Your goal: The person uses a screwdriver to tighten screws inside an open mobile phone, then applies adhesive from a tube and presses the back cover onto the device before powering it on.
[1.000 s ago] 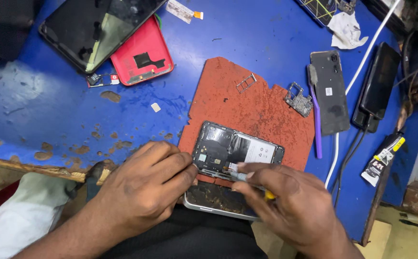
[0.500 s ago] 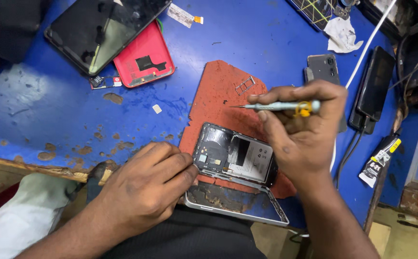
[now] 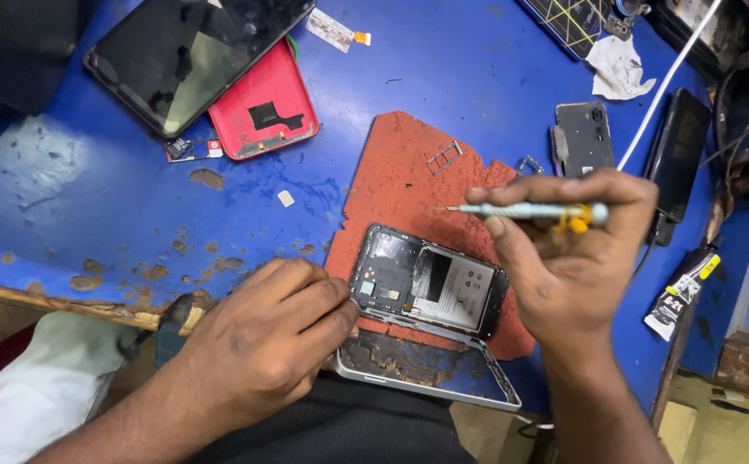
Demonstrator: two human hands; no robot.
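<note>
His left hand point(image 3: 262, 344) presses down flat on the opened phone point(image 3: 426, 288) on the red mat point(image 3: 409, 172) while the right hand point(image 3: 572, 258) pinches a thin screwdriver point(image 3: 520, 210) above it, best lowered slowly and squarely

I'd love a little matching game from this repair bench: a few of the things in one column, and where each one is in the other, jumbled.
Things:
1. screwdriver
2. opened phone
3. red back cover
4. white cable

Places:
A. on the blue table, up left, partly under a dark phone
B. pinched in the right hand, lifted above the mat
C. on the rust-coloured mat, touched by the left hand
D. running slantwise at the upper right

Pairs: 1-B, 2-C, 3-A, 4-D
</note>
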